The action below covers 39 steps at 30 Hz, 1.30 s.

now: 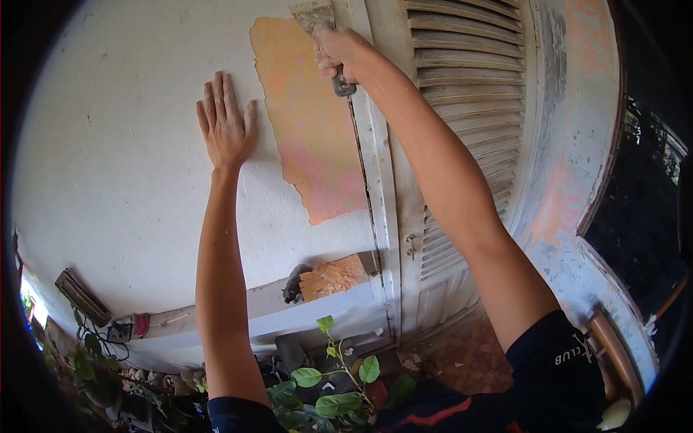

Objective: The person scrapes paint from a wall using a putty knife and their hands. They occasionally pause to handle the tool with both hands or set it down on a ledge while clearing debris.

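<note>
My right hand (342, 55) is closed around the dark handle of a scraper (315, 16), whose wide, stained blade points up and left at the top of the wall. The blade lies over the upper right corner of a bare orange and pink patch (303, 115) with ragged edges. My left hand (227, 126) rests flat on the white wall (144, 144), fingers spread and pointing up, just left of the patch. Nothing shows in it.
A ledge (267, 307) below holds peeled flakes (336, 278) beside a dark object (294, 283). Right of the patch stands a louvered shutter door (469, 94). Green leaves (338, 403) rise at the bottom; a dark rectangular object (83, 296) leans at the lower left.
</note>
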{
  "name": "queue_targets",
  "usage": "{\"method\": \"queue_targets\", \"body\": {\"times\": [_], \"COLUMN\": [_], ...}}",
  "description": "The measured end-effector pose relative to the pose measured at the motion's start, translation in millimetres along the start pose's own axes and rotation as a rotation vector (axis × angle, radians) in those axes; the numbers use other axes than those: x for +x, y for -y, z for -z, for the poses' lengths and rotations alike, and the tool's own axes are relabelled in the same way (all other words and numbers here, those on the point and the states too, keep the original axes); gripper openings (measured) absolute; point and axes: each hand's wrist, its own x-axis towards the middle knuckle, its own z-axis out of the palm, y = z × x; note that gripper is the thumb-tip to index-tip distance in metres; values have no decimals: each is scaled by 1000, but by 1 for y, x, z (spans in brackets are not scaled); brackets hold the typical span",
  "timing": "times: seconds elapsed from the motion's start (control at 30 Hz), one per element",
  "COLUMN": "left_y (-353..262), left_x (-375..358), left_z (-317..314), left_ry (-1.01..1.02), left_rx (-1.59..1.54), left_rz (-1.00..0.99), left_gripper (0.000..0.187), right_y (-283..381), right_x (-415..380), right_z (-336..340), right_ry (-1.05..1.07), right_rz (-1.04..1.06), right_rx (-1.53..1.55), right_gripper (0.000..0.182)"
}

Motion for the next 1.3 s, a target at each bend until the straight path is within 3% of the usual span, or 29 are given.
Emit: {"method": "queue_targets", "body": {"times": [0.07, 0.27, 0.47, 0.87, 1.17, 1.3], "left_y": [0, 0, -1, 2, 0, 1], "left_x": [0, -1, 0, -2, -1, -4], "left_z": [1, 1, 1, -1, -1, -3], "left_ry": [3, -11, -22, -29, -23, -20], "left_rx": [-13, -17, -21, -2, -36, -34], "left_rz": [3, 4, 4, 1, 0, 5], "left_gripper": [70, 70, 70, 70, 70, 70], "right_y": [0, -21, -7, -8, 1, -3], "right_x": [1, -36, -3, -37, -5, -26], "right_z": [4, 9, 3, 9, 9, 10], "right_ry": [101, 62, 73, 32, 124, 107], "right_rz": [-33, -124, -60, -145, -94, -110], "right_rx": [103, 40, -33, 93, 150, 110], "right_gripper": [35, 35, 32, 21, 25, 27]}}
